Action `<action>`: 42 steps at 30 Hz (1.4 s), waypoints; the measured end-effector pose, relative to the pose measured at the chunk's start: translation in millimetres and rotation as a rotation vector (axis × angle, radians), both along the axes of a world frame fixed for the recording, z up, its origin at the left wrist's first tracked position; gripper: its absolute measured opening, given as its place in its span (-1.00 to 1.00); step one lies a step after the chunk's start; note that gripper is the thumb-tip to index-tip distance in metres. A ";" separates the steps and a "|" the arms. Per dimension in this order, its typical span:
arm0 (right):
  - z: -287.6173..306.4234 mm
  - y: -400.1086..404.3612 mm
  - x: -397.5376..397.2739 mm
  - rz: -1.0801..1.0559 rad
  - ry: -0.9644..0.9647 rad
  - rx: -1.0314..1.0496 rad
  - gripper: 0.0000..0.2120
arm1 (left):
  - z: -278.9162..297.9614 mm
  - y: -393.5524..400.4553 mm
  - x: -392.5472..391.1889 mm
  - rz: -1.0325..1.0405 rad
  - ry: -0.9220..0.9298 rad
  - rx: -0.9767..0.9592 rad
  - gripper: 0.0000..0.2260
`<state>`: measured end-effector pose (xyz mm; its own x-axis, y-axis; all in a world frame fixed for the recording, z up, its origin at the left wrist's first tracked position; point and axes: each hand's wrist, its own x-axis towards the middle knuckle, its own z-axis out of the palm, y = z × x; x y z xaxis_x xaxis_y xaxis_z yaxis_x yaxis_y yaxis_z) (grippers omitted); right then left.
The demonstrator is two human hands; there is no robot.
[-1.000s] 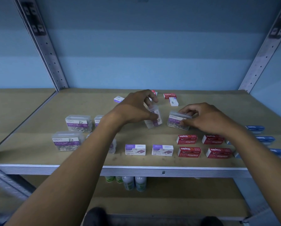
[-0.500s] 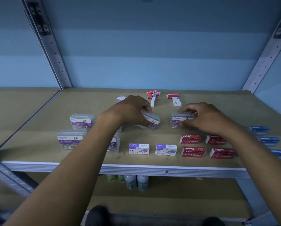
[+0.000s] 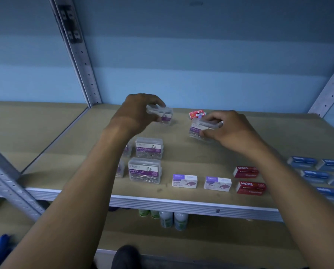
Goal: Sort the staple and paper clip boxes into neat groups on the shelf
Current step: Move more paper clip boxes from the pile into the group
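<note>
My left hand (image 3: pixel 137 111) grips a clear paper clip box (image 3: pixel 162 115) with a purple label, lifted above the back middle of the wooden shelf (image 3: pixel 181 152). My right hand (image 3: pixel 232 131) holds a second clear paper clip box (image 3: pixel 198 129), tilted, just right of it. Two more paper clip boxes (image 3: pixel 149 148) (image 3: pixel 144 170) stand one behind the other under my left forearm, with others partly hidden behind the arm. At the front edge lie two white and purple staple boxes (image 3: pixel 184 181) (image 3: pixel 217 183), then two red staple boxes (image 3: pixel 246 172) (image 3: pixel 251 188).
Several blue boxes (image 3: pixel 317 167) lie at the shelf's right end. A red box (image 3: pixel 197 114) sits at the back behind my right hand. Grey perforated uprights (image 3: pixel 78 55) frame the bay. White bottles (image 3: pixel 173 220) stand on the lower shelf.
Both hands have lifted their paper clip boxes off the shelf. The left one has moved up and toward the back; the view has shifted to the left.
</note>
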<state>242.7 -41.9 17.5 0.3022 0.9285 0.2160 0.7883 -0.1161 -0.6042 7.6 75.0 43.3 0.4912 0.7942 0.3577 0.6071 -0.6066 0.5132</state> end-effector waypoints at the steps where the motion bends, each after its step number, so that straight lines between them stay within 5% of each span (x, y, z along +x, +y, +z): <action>1: 0.0 5.7 -6.5 0.001 0.001 0.023 -0.68 | -1.1 5.5 -6.6 0.028 0.006 0.005 -0.72; 35: -33.6 82.9 -86.5 0.186 0.031 -0.024 -0.67 | -38.6 58.3 -83.3 0.076 0.125 -0.276 -0.70; 42: -26.4 72.6 -79.3 0.182 0.072 -0.066 -0.54 | -29.3 52.4 -81.3 0.106 0.120 -0.248 -0.54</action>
